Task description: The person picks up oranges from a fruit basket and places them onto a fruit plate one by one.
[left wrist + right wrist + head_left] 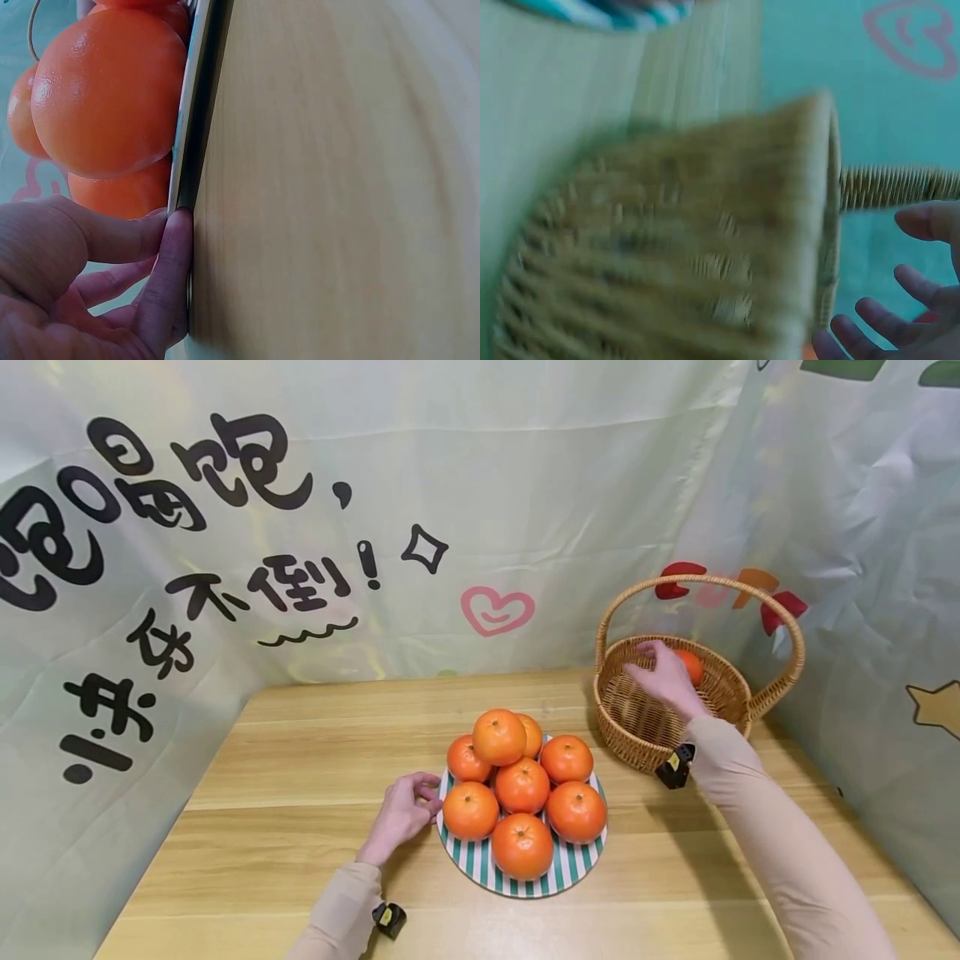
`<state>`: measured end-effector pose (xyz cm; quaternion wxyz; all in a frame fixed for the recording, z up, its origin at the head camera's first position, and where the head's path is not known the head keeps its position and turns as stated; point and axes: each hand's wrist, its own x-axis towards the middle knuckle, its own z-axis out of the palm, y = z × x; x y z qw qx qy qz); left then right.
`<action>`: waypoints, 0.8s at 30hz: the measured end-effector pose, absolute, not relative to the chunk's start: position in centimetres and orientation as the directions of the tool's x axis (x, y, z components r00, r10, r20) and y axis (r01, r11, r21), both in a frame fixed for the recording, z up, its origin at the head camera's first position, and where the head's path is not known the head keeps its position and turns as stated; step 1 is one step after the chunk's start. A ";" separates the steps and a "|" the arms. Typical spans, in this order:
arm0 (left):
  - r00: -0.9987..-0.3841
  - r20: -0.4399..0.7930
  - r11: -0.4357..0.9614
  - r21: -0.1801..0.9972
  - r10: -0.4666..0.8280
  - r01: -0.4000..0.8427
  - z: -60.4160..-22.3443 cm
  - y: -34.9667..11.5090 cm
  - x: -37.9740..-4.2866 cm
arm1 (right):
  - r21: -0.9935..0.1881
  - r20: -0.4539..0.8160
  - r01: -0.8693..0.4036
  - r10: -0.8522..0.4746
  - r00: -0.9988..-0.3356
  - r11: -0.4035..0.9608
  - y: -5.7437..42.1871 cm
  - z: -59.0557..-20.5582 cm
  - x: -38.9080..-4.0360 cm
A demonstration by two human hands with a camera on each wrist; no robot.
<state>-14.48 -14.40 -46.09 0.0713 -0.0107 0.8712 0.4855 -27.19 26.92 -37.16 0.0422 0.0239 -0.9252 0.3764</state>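
On the wooden table, a round plate with green and white stripes (480, 866) carries a heap of several oranges (522, 847). At its left edge, the thumb and fingers of my left hand (403, 812) pinch the rim, thumb above and a finger beneath in the left wrist view. My right hand (667, 678) is over the mouth of a wicker basket (613, 727), with nothing in its fingers. The right wrist view shows those fingers (877, 319) loosely spread beside the basket's rim. One orange (691, 667) lies inside the basket, partly hidden behind the right hand.
The basket's tall arched handle (701, 579) rises over the right hand. A printed cloth (420, 452) with black lettering and a pink heart hangs along the table's back and sides. Bare table (300, 752) stretches left of the plate.
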 end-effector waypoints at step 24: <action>-0.989 -0.130 0.533 0.843 0.067 -0.075 -46.2 -14.6 -14.6 | -0.420 -0.111 0.095 0.053 -0.992 0.903 30.3 -37.8 -28.9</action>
